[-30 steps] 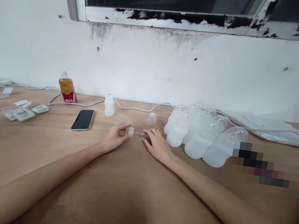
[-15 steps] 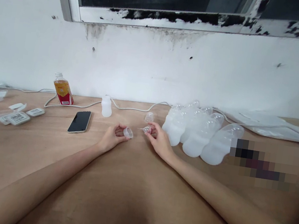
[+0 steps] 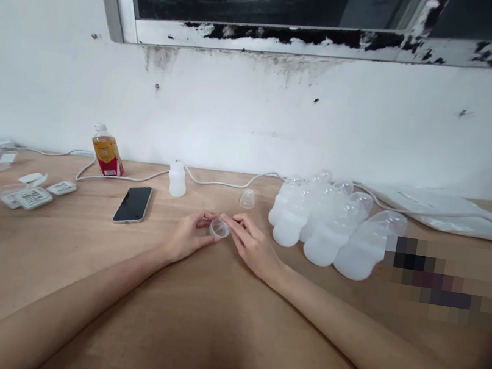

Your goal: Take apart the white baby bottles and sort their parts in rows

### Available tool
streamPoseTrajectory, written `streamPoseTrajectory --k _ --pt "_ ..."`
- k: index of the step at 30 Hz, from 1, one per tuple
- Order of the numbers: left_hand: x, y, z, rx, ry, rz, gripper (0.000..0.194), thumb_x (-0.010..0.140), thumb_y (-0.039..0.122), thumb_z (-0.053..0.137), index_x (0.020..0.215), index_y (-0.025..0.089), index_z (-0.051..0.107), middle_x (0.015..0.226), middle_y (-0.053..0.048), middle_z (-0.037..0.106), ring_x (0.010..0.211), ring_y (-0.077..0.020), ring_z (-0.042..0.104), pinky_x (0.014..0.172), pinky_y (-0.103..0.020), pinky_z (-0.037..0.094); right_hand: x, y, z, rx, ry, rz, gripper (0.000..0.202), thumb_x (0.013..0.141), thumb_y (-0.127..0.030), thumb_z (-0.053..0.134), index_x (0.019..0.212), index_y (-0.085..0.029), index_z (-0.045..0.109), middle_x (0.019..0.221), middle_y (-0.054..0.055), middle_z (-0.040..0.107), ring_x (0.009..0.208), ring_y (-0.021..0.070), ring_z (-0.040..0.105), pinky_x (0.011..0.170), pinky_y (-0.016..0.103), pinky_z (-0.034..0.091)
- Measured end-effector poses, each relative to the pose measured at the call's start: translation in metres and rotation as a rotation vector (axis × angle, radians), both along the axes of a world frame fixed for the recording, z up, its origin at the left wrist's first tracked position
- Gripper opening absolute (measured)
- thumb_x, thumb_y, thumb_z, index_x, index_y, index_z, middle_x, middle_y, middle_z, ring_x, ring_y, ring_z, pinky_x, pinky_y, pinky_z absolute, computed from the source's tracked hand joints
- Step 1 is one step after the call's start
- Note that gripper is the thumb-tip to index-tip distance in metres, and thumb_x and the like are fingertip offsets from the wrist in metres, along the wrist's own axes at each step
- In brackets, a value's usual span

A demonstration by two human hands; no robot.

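Between thumb and fingers, my left hand (image 3: 186,236) grips a translucent bottle collar (image 3: 219,229), with its round opening tilted up toward me. My right hand (image 3: 254,246) meets it from the right, its fingertips pressed together at the collar's far rim. A small clear teat-like piece is in the right fingers, mostly hidden by them. Just behind the hands, a clear dome cap (image 3: 247,198) stands on the table. A single frosted baby bottle (image 3: 177,180) without a dome cap stands farther back on the left.
Several capped frosted bottles (image 3: 324,245) are clustered at the right. A phone (image 3: 132,204) lies left of my hands, with a drink bottle (image 3: 108,153) behind it. Small labelled cases (image 3: 34,198) lie far left. A white cable (image 3: 227,185) runs along the wall.
My hands have come together. The right hand has moved left, bringing the teat-like piece to the collar, and the left hand has shifted slightly right. The view has tipped up slightly.
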State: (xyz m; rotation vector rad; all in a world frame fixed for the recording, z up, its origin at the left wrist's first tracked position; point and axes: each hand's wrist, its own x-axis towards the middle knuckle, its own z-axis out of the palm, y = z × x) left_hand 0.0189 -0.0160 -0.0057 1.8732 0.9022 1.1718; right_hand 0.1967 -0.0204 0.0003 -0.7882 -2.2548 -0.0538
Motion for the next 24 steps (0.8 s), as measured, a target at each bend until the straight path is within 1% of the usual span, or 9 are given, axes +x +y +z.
streamPoseTrajectory --k 3,5,10,13,16,18,20,22,24 --pt "0.0 -0.001 0.0 0.036 0.035 0.004 0.028 0.065 0.018 0.063 0.09 0.014 0.05 0.105 -0.009 0.057 0.098 -0.0181 0.054 0.09 -0.038 0.041 0.001 -0.002 0.001 -0.025 -0.041 0.088 0.042 0.082 -0.013 0.03 0.122 -0.023 0.038 0.099 0.007 0.047 0.088 0.0143 0.05 0.077 0.03 0.044" --pt "0.0 -0.001 0.0 0.041 0.023 0.003 0.028 0.065 0.018 0.063 0.089 0.014 0.049 0.105 -0.009 0.056 0.098 -0.0184 0.054 0.09 -0.039 0.041 0.001 -0.003 0.002 -0.056 -0.009 0.105 0.041 0.082 -0.016 0.033 0.122 -0.023 0.037 0.102 0.008 0.046 0.092 0.015 0.049 0.08 0.031 0.043" --pt "0.0 -0.002 0.0 0.085 -0.013 -0.028 0.029 0.066 0.019 0.062 0.09 0.015 0.047 0.111 -0.009 0.051 0.102 -0.0185 0.051 0.092 -0.037 0.04 0.0 0.001 0.004 -0.192 0.183 -0.045 0.035 0.083 -0.027 0.037 0.115 -0.017 0.043 0.102 0.009 0.049 0.088 0.0153 0.051 0.079 0.031 0.043" --pt "-0.001 -0.004 0.003 0.168 0.08 0.003 0.029 0.068 0.022 0.061 0.093 0.017 0.048 0.111 -0.008 0.052 0.104 -0.0188 0.049 0.092 -0.038 0.038 0.0 0.007 0.005 -0.347 0.178 -0.036 0.029 0.083 -0.029 0.038 0.107 -0.017 0.049 0.093 0.006 0.058 0.081 0.0145 0.055 0.072 0.029 0.044" --pt "-0.001 -0.005 0.006 0.243 0.21 0.057 0.033 0.067 0.023 0.062 0.097 0.019 0.049 0.114 -0.007 0.05 0.107 -0.0206 0.046 0.092 -0.039 0.036 0.0 0.01 0.006 -0.431 0.162 -0.016 0.023 0.082 -0.028 0.04 0.096 -0.017 0.056 0.084 0.003 0.063 0.072 0.0126 0.056 0.064 0.026 0.044" --pt "-0.001 -0.006 0.007 0.246 0.259 0.076 0.041 0.065 0.024 0.063 0.103 0.019 0.047 0.116 -0.008 0.047 0.107 -0.0211 0.045 0.09 -0.038 0.038 0.001 0.01 0.005 -0.439 0.175 -0.029 0.021 0.081 -0.027 0.041 0.092 -0.017 0.056 0.082 0.002 0.063 0.069 0.0119 0.056 0.062 0.024 0.043" --pt "0.0 -0.006 0.007 0.2 0.28 0.085 0.045 0.067 0.026 0.061 0.107 0.018 0.044 0.11 -0.008 0.051 0.1 -0.0193 0.049 0.085 -0.035 0.041 0.001 0.01 0.004 -0.427 0.181 -0.049 0.021 0.08 -0.026 0.041 0.091 -0.017 0.056 0.081 0.002 0.063 0.069 0.012 0.056 0.063 0.024 0.043" --pt "0.001 -0.006 0.006 0.152 0.289 0.084 0.039 0.071 0.027 0.056 0.106 0.017 0.045 0.099 -0.007 0.056 0.089 -0.0161 0.054 0.079 -0.032 0.044 0.001 0.01 0.003 -0.398 0.19 -0.073 0.02 0.081 -0.026 0.04 0.091 -0.018 0.055 0.082 0.002 0.062 0.071 0.0122 0.056 0.064 0.024 0.043" --pt "0.002 -0.006 0.007 0.148 0.301 0.1 0.028 0.075 0.028 0.051 0.099 0.016 0.049 0.093 -0.006 0.058 0.084 -0.0144 0.055 0.078 -0.03 0.044 0.001 0.01 0.003 -0.366 0.206 -0.093 0.018 0.08 -0.026 0.041 0.091 -0.018 0.054 0.082 0.002 0.061 0.072 0.0123 0.055 0.064 0.024 0.043"
